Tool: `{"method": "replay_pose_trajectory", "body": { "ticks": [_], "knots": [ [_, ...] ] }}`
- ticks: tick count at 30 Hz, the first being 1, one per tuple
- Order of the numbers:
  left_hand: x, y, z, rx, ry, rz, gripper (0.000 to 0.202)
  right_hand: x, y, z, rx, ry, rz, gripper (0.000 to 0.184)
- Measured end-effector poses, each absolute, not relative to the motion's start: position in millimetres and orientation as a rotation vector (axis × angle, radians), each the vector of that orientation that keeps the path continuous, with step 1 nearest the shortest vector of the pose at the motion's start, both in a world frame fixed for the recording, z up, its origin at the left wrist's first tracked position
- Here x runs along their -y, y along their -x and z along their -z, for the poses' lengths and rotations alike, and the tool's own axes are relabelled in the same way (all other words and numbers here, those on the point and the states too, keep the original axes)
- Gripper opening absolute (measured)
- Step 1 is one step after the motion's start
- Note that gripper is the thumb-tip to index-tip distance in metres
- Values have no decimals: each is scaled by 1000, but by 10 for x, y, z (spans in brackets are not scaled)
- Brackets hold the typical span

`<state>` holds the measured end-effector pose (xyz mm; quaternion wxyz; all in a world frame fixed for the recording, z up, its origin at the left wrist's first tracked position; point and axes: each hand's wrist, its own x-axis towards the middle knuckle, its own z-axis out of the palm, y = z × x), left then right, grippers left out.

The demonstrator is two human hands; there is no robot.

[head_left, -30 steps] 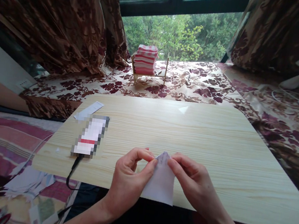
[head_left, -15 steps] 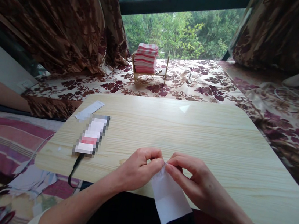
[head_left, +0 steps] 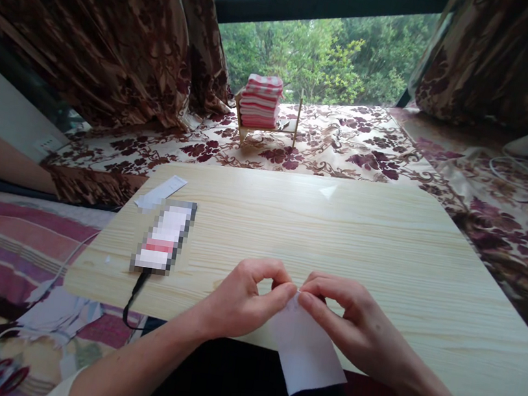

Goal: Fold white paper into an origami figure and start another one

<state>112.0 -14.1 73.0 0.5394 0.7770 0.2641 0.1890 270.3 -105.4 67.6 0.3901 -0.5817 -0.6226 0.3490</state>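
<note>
A small white sheet of paper (head_left: pixel 308 355) hangs down from my fingertips over the near edge of the wooden table (head_left: pixel 361 238). My left hand (head_left: pixel 250 298) pinches its upper edge between thumb and curled fingers. Close beside it, my right hand (head_left: pixel 350 315) pinches the same edge, thumb and forefinger almost meeting the left thumb. Faint marks show near the top of the sheet. Its lower end hangs free above my dark clothing. The exact grip of the fingertips is partly hidden behind the thumbs.
A phone (head_left: pixel 165 236) with a black cable lies on the table's left, by a white paper strip (head_left: pixel 161 192). A small white triangular piece (head_left: pixel 328 192) lies near the far edge. Beyond stands a little rack with folded pink cloths (head_left: pixel 260 101). Red-handled scissors (head_left: pixel 5 378) lie lower left.
Both hands keep hold of the paper and have shifted slightly right in view. The whole scene has moved a little too, as the camera turned slightly.
</note>
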Motion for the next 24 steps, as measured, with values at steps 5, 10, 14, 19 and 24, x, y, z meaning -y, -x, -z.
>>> {"method": "replay_pose_trajectory", "body": {
  "ticks": [5, 10, 14, 19, 24],
  "knots": [
    [131, -1143, -672, -726, -1647, -425, 26, 1027, -2678, -662, 1618, 1471, -799, 29],
    [95, -1109, -651, -737, -1708, -397, 16, 1002, -2712, -588, 1610, 1587, -844, 26],
    [74, -1076, -644, -767, -1711, -379, 14, 974, -2697, -558, 1551, 1605, -914, 25],
    [45, -1019, -704, -660, -1871, -246, 17, 963, -2687, -569, 1642, 1661, -920, 28],
    [105, -991, -770, -712, -2079, -276, 17, 964, -2640, -563, 1683, 1611, -940, 28]
  ]
}}
